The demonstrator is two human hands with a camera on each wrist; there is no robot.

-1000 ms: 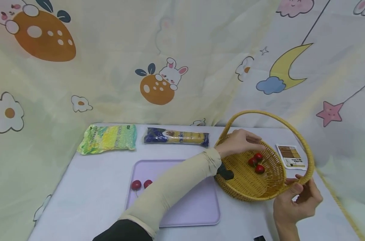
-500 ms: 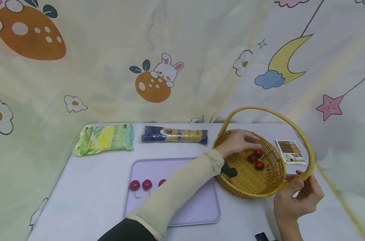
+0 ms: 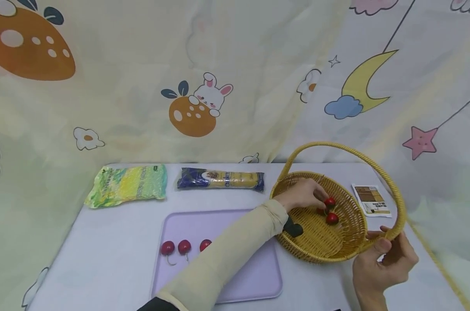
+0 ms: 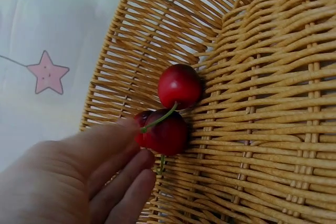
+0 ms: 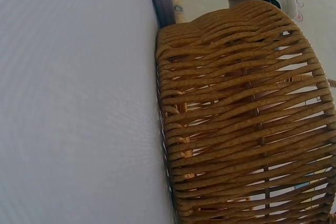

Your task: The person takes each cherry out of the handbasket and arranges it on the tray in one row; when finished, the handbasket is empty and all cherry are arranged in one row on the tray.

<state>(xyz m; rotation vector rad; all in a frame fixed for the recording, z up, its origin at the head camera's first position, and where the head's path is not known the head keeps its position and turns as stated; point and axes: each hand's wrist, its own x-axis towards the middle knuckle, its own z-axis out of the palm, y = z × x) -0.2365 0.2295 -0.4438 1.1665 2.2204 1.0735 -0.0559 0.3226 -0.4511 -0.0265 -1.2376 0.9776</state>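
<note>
My left hand [image 3: 304,194] reaches into a yellow woven basket [image 3: 316,255] with a tall hoop handle. Its fingers are extended, with fingertips right at a small cluster of red cherries [image 4: 179,86]. In the left wrist view, one green stem overlaps a fingertip, and a dark red cherry [image 4: 167,134] lies just beyond the fingers. Another cherry is mostly hidden behind it. On the basket's right side, my right hand [image 3: 384,263] grips the rim at the foot of the handle. The right wrist view shows the basket's woven outer wall [image 5: 247,119], with the hand out of sight.
Left of the basket lies a lilac tray [image 3: 258,285] bearing several cherries [image 3: 184,247], partly covered by my left sleeve. At the back are a green-yellow packet [image 3: 130,185] and a blue-yellow packet [image 3: 221,179]. A flat brown-white packet [image 3: 371,201] lies behind the basket's right side.
My left hand has lowered from above the cherries to their level, its fingertips now overlapping them. The right hand keeps its grip on the basket. The head view has shifted slightly.
</note>
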